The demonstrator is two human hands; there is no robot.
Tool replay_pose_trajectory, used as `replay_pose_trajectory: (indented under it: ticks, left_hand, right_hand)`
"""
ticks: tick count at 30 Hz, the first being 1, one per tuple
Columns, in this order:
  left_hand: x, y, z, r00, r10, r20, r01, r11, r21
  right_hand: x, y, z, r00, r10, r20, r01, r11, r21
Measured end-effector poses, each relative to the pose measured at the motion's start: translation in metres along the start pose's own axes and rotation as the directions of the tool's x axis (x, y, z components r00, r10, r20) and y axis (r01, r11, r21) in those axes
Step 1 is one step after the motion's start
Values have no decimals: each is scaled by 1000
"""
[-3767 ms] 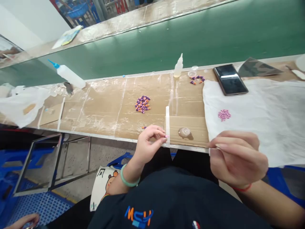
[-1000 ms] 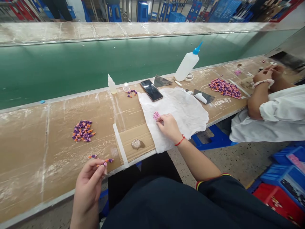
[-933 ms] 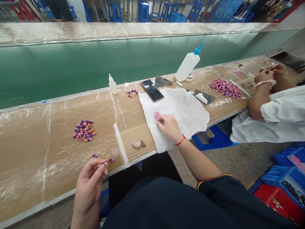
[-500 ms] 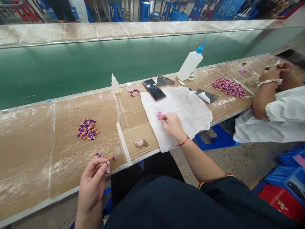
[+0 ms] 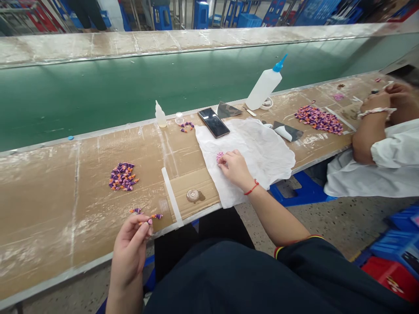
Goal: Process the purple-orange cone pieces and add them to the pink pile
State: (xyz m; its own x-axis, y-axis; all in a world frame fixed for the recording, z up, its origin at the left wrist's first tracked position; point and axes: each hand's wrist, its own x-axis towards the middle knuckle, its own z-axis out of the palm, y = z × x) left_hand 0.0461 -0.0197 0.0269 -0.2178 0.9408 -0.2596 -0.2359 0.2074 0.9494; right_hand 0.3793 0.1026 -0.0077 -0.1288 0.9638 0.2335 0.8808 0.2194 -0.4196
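My left hand (image 5: 131,244) pinches a small pink-and-orange piece (image 5: 149,221) above the front edge of the table. Just beyond its fingertips lie two loose purple-and-orange pieces, one of them a cone-like piece (image 5: 158,216). On the white cloth (image 5: 262,148), my right hand (image 5: 235,169) has its thumb and forefinger together at a little heap of tiny pink-and-white bits (image 5: 219,155). Whether a bit is between those fingers is too small to see. A heap of purple, pink and orange pieces (image 5: 122,176) lies left of centre.
A round metal lid (image 5: 193,195) sits on cardboard between my hands. Behind the cloth are a phone (image 5: 214,122), a small dropper bottle (image 5: 160,115) and a large tilted bottle (image 5: 264,89). At right, a co-worker's hands (image 5: 379,102) work near another heap (image 5: 318,120).
My right hand's fingers have shifted slightly left over the pink-and-white heap, covering more of it. The left hand keeps its pinch. The whole view has shifted slightly.
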Motion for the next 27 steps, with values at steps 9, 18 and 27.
replay_pose_trajectory:
  ticks: [9,18,27]
  left_hand:
    - [-2,5,5,1000,-12,-22,11,1000,-13]
    - [4,15,45,995,37,92,-43,997,67]
    - [11,29,146,865,0,502,-44,996,76]
  right_hand:
    - [4,-5,-1,1000,20,19,-22,990,139]
    - [-12,-22,-29,986,68,151,-152,729,667]
    - [-32,-61,-56,975,34,222,-220,338,915]
